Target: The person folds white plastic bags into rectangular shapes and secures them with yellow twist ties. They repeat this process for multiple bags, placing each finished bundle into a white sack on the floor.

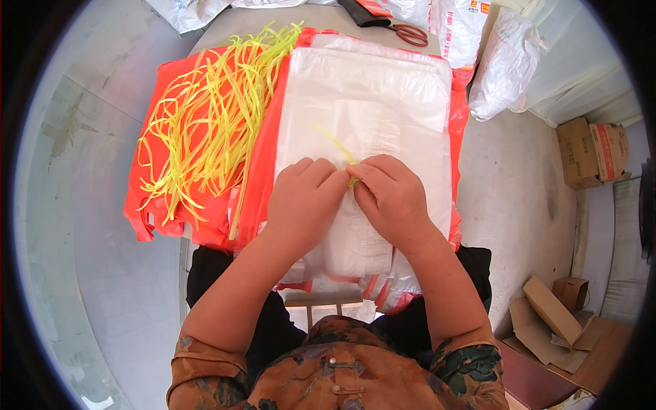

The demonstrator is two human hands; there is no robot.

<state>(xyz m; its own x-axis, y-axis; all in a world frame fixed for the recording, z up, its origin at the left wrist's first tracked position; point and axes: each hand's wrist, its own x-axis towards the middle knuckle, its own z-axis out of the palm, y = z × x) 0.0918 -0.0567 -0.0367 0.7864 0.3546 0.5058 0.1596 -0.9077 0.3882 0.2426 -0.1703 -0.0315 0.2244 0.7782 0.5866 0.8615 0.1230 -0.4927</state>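
Note:
My left hand (pixel 307 198) and my right hand (pixel 386 195) meet at the middle of a stack of white plastic bags (pixel 362 75), both with fingers closed on a thin yellow strip (pixel 337 142). One end of the strip sticks out toward the upper left. A narrower folded white bundle (pixel 355 246) lies under my hands, on the stack. Red plastic sheeting (pixel 459 102) shows around the stack's edges. To the left, a tangled pile of yellow strips (pixel 205 123) rests on red bags (pixel 154 219).
Red-handled scissors (pixel 410 33) and a dark item (pixel 362 14) lie on the grey table (pixel 314 17) beyond the stack. White sacks (pixel 506 68) stand along the back. Cardboard boxes (pixel 581 154) sit at the right wall, and flattened cardboard (pixel 547 321) lies at the lower right.

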